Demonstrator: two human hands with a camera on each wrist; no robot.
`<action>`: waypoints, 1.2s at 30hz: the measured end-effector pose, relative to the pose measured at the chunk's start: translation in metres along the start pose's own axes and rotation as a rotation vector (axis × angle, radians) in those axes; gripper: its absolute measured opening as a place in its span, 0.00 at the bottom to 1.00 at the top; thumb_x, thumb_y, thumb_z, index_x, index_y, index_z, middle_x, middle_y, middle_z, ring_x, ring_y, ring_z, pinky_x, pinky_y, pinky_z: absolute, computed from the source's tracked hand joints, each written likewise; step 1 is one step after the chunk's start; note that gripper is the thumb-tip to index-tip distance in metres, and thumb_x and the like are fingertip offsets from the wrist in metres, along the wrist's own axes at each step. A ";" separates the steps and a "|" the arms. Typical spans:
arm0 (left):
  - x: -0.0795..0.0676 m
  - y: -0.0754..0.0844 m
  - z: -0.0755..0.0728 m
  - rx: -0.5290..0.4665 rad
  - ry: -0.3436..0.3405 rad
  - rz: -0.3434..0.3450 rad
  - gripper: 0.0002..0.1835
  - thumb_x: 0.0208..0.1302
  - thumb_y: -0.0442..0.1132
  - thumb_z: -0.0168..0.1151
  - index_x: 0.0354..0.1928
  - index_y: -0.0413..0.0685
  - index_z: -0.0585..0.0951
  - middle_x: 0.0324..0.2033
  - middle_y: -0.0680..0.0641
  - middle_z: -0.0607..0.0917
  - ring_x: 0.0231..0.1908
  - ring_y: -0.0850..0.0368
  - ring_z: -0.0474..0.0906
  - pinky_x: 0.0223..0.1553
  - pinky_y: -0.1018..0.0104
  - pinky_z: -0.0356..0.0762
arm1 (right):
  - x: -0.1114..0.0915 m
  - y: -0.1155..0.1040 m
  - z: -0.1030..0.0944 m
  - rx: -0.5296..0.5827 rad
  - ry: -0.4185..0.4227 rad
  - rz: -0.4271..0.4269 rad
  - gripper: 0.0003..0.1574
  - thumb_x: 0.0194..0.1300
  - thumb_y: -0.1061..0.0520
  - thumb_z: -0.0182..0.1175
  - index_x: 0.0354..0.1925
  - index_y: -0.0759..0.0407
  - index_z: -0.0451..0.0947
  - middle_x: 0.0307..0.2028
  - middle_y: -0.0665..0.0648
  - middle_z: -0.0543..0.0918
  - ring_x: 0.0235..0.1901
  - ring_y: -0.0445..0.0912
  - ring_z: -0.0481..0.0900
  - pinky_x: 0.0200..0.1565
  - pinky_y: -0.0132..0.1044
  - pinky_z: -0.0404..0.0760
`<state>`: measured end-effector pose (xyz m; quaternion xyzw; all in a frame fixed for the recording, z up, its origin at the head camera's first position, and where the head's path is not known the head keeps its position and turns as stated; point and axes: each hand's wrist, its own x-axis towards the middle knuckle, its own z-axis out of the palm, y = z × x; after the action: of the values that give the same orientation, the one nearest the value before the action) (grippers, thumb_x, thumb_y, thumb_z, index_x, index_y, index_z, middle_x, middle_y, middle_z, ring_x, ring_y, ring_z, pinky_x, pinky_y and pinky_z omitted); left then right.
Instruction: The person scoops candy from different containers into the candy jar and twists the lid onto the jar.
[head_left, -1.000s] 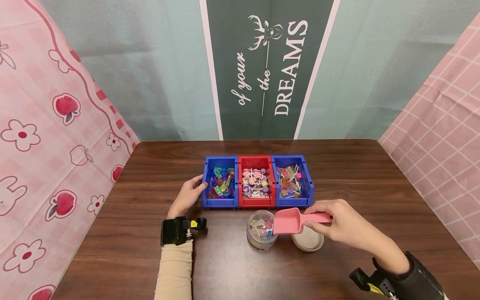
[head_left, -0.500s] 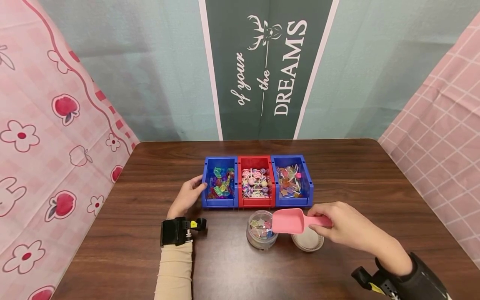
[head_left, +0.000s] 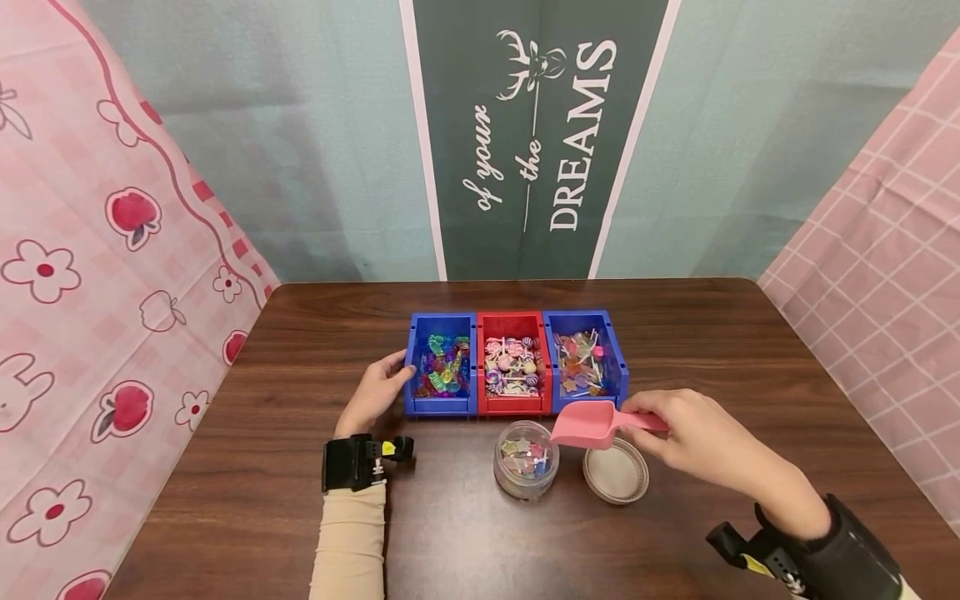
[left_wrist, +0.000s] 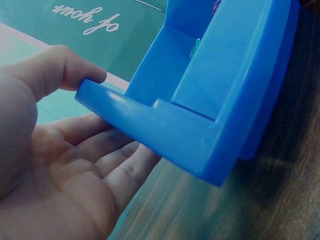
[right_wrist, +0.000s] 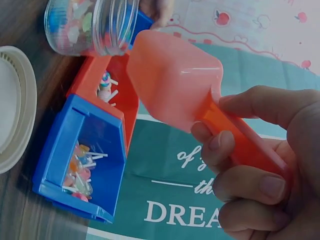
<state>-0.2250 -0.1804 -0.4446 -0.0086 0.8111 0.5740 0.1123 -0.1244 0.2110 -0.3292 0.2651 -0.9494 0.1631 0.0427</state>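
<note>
My right hand (head_left: 693, 429) grips the handle of a pink scoop (head_left: 587, 425), whose bowl looks empty. The scoop hangs above the table, near the rim of a clear jar (head_left: 525, 483) of colourful pieces, some star-shaped. My left hand (head_left: 372, 396) holds the left wall of the left blue bin (head_left: 441, 406), thumb on the rim and fingers outside, as the left wrist view shows. This bin contains bright translucent pieces. Beside it are a red bin (head_left: 513, 405) with small toy lollipops and another blue bin (head_left: 588, 405) with translucent, stick-mounted pieces.
A round whitish lid (head_left: 617, 473) lies on the brown wooden table (head_left: 465, 550), right of the jar. The three bins stand side by side behind the jar. Printed cloths hang at the back and both sides.
My right hand has moved the scoop slightly up and to the right, away from over the jar's edge, uncovering more of the lid. The left hand stays at the blue bin.
</note>
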 end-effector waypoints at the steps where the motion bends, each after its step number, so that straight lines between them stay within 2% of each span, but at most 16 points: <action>1: 0.000 0.000 0.000 0.002 0.001 0.003 0.27 0.74 0.39 0.47 0.71 0.36 0.61 0.65 0.33 0.72 0.63 0.41 0.72 0.67 0.46 0.68 | 0.000 0.002 -0.001 -0.004 0.005 0.002 0.08 0.53 0.56 0.70 0.33 0.55 0.83 0.18 0.40 0.70 0.19 0.29 0.58 0.22 0.24 0.58; 6: 0.001 0.000 0.001 0.004 0.001 0.010 0.27 0.73 0.39 0.47 0.70 0.35 0.61 0.65 0.32 0.72 0.63 0.40 0.72 0.68 0.45 0.68 | 0.005 0.010 -0.003 -0.015 0.010 0.052 0.06 0.55 0.56 0.69 0.32 0.57 0.83 0.16 0.42 0.65 0.18 0.30 0.55 0.21 0.25 0.55; 18: 0.000 0.002 0.001 0.010 0.004 0.001 0.27 0.74 0.39 0.47 0.70 0.36 0.61 0.65 0.33 0.72 0.63 0.41 0.73 0.67 0.46 0.69 | 0.033 0.026 -0.002 -0.007 -0.017 0.167 0.09 0.58 0.56 0.64 0.27 0.62 0.82 0.13 0.45 0.63 0.16 0.37 0.57 0.20 0.28 0.53; 23: -0.001 0.002 0.000 0.007 0.003 0.011 0.27 0.74 0.39 0.47 0.71 0.35 0.61 0.65 0.31 0.72 0.63 0.40 0.72 0.67 0.45 0.68 | 0.045 0.029 0.000 0.012 -0.052 0.200 0.10 0.58 0.58 0.62 0.27 0.64 0.82 0.13 0.47 0.65 0.16 0.39 0.59 0.20 0.29 0.54; 25: 0.000 0.002 -0.001 0.008 0.005 0.012 0.27 0.74 0.39 0.47 0.71 0.35 0.61 0.65 0.31 0.71 0.63 0.40 0.72 0.67 0.45 0.68 | 0.050 0.031 0.000 0.013 -0.067 0.211 0.10 0.58 0.57 0.62 0.26 0.64 0.83 0.13 0.47 0.69 0.16 0.39 0.61 0.20 0.29 0.57; 29: 0.001 0.001 -0.001 0.011 0.011 0.016 0.27 0.74 0.39 0.47 0.70 0.34 0.61 0.65 0.32 0.72 0.63 0.41 0.72 0.67 0.46 0.69 | 0.062 0.034 0.000 0.023 -0.117 0.241 0.13 0.59 0.56 0.62 0.21 0.62 0.81 0.13 0.49 0.72 0.16 0.40 0.64 0.20 0.31 0.61; 36: 0.001 -0.001 0.001 0.021 0.015 0.014 0.27 0.74 0.39 0.47 0.70 0.34 0.62 0.65 0.32 0.72 0.63 0.41 0.73 0.67 0.46 0.69 | 0.081 0.036 0.006 0.045 -0.199 0.306 0.25 0.58 0.55 0.63 0.09 0.56 0.67 0.10 0.45 0.57 0.14 0.39 0.57 0.20 0.30 0.55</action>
<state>-0.2256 -0.1793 -0.4459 -0.0062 0.8180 0.5660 0.1024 -0.2120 0.1983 -0.3316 0.1331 -0.9743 0.1617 -0.0825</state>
